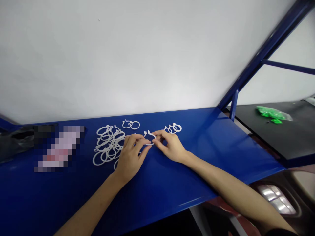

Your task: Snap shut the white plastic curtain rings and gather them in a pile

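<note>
Both my hands meet over the blue shelf (209, 144) on one white plastic ring (149, 137) with an open gap at its top. My left hand (130, 157) pinches the ring's left side with its fingertips. My right hand (169, 146) pinches the right side. A heap of several white rings (108, 146) lies just left of my left hand. Two linked rings (131, 124) lie behind it near the wall. A small cluster of rings (174, 128) sits just behind my right hand.
A white wall (147, 55) rises right behind the shelf. A blurred-out object (60, 147) lies at the left. A dark blue frame post (265, 49) slants up at the right. Beyond it, a black surface (290, 134) carries a bag of green parts (272, 114).
</note>
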A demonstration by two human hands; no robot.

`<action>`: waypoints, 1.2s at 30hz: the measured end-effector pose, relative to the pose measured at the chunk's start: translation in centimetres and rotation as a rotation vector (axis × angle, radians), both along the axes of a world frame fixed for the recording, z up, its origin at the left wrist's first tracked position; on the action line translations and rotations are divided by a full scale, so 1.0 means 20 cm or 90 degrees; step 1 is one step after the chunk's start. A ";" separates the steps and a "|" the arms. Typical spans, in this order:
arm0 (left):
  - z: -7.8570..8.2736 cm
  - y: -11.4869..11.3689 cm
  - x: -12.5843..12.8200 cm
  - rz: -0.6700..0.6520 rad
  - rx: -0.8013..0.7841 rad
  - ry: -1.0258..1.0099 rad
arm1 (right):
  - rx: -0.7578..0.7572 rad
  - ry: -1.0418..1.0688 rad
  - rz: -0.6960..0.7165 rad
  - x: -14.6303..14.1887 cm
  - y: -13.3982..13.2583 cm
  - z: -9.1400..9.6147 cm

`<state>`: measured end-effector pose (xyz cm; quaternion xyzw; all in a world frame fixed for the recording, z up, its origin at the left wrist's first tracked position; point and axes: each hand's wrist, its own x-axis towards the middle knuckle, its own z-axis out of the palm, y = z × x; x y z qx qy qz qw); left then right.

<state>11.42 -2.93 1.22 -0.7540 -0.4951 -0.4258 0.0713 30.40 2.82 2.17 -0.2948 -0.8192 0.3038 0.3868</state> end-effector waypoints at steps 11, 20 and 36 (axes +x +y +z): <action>0.02 -0.01 0.01 0.006 -0.182 -0.173 | 0.132 -0.073 0.062 0.00 -0.01 -0.01; 0.05 -0.01 0.03 0.021 -0.161 -0.196 | -0.019 0.034 0.013 -0.04 -0.04 -0.01; 0.04 0.02 -0.03 -0.056 -0.113 -0.057 | 0.273 -0.177 0.046 0.03 0.01 0.03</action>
